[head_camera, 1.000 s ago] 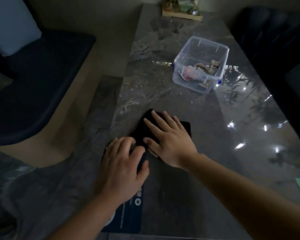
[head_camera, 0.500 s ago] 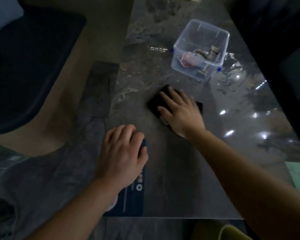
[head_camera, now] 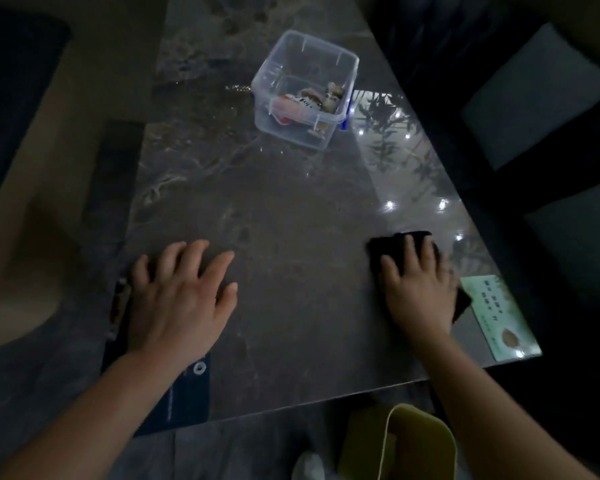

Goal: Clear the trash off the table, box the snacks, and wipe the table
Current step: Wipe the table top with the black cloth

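Two hands, one cloth, one box on a marble table

One table (head_camera: 291, 220); two bare hands, left hand (head_camera: 181, 296) and right hand (head_camera: 418, 289); one black cloth (head_camera: 400, 242); one clear plastic box (head_camera: 305, 88) holding several snacks (head_camera: 309, 103), number unclear; one green card (head_camera: 499, 317); one yellow-green bin (head_camera: 413, 445).

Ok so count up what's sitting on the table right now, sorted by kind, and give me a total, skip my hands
Clear plastic box, snacks inside: 1
Black cloth, under the right hand: 1
Pale green card, near the right edge: 1
Dark blue mat, partly under the left hand: 1
Total: 4
Snacks not counted singly; too dim to tell.
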Action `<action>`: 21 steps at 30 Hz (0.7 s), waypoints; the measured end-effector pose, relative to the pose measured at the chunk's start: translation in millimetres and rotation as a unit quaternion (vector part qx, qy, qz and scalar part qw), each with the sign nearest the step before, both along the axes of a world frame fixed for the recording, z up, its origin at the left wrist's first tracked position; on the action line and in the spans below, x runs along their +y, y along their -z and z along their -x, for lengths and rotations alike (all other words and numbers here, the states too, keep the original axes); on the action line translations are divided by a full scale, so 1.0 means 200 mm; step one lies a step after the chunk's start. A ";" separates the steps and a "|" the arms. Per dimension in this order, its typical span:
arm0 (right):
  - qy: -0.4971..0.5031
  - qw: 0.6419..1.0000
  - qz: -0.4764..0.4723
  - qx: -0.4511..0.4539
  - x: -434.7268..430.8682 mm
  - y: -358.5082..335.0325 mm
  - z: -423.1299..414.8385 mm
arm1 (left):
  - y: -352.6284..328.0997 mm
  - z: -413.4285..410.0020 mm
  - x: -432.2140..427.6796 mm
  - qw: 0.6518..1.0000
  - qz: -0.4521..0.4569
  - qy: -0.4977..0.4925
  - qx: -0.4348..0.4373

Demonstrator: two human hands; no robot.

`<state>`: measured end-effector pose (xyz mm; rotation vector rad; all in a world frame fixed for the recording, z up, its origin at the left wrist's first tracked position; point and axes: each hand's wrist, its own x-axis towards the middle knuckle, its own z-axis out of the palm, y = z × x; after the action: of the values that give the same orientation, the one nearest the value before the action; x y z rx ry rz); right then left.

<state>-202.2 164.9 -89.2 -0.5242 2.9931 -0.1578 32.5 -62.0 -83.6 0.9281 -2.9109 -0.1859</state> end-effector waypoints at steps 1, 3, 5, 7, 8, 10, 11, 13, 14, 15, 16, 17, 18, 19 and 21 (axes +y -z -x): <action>-0.052 0.998 0.006 0.019 -0.03 0.03 -0.07 | 0.00 0.07 0.02 1.000 -0.008 -0.005 -0.002; -0.214 0.976 0.010 0.049 -0.01 0.07 -0.23 | 0.00 0.26 0.05 1.000 -0.020 0.011 -0.001; -0.320 0.947 0.007 0.033 0.08 0.07 -0.17 | 0.00 0.47 0.05 0.999 -0.029 0.040 0.000; -0.271 0.962 0.004 0.018 0.11 0.05 0.10 | 0.01 0.67 0.01 0.998 -0.026 0.056 -0.010; -0.206 0.978 0.000 0.023 0.10 0.05 0.26 | 0.01 0.77 -0.02 0.998 -0.025 0.053 -0.016; -0.070 0.997 0.005 0.016 0.00 0.03 0.56 | 0.04 0.92 -0.07 0.998 -0.029 0.035 -0.033; -0.017 1.000 0.020 0.002 -0.08 0.01 0.68 | 0.06 0.97 -0.09 0.998 -0.030 0.023 -0.043; 0.023 0.999 0.030 -0.011 -0.20 0.00 0.83 | 0.10 1.02 -0.11 0.999 -0.018 -0.001 -0.044; 0.001 1.000 0.026 -0.012 -0.26 0.00 0.85 | 0.11 1.03 -0.12 0.999 -0.006 -0.007 -0.040; -0.052 0.998 0.018 -0.005 -0.28 0.01 0.83 | 0.11 1.02 -0.11 0.999 0.001 -0.009 -0.040; -0.137 0.990 0.021 0.014 -0.28 0.03 0.77 | 0.10 1.02 -0.11 0.999 0.003 -0.009 -0.040; -0.237 0.971 0.024 0.033 -0.24 0.05 0.70 | 0.10 1.01 -0.10 0.999 0.004 -0.011 -0.037; -0.324 0.945 0.021 0.036 -0.20 0.05 0.64 | 0.09 1.01 -0.10 0.999 0.005 -0.015 -0.036; -0.384 0.923 0.013 0.023 -0.15 0.06 0.64 | 0.09 1.01 -0.10 0.999 0.002 -0.016 -0.037; -0.381 0.925 0.004 0.003 -0.16 0.04 0.83 | 0.08 1.01 -0.09 0.999 -0.003 -0.014 -0.040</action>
<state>-368.9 133.7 -97.4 -1.6127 2.5487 -0.0977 -169.6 -80.5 -99.7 1.0007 -2.9692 -0.1580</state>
